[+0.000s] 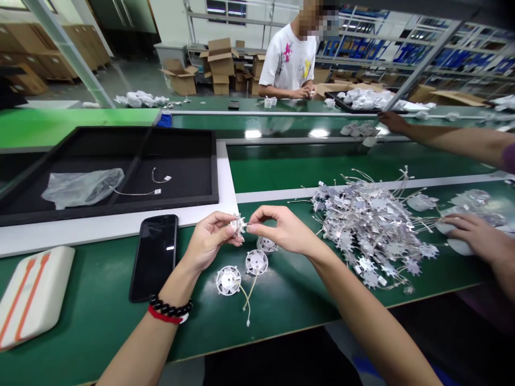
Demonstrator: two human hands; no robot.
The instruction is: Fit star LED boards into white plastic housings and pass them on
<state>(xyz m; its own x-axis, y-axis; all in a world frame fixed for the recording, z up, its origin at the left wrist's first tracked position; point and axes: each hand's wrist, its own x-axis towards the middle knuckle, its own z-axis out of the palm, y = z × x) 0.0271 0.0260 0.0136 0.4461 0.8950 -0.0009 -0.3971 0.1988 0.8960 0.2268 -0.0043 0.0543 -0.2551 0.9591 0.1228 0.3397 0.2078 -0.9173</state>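
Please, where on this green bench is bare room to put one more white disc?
Bare green mat lies right of the wired discs, left of your right forearm. Another patch lies behind the white strip, below the far rail. Crowded: the heap of star-shaped wired boards, beside the co-worker's hand.

Bare left hand [211,241] and bare right hand [281,230] raised close together, thumbs and fingertips [251,228] pinched, bare forearms [362,311] angling inward from below, wrists slightly bent.
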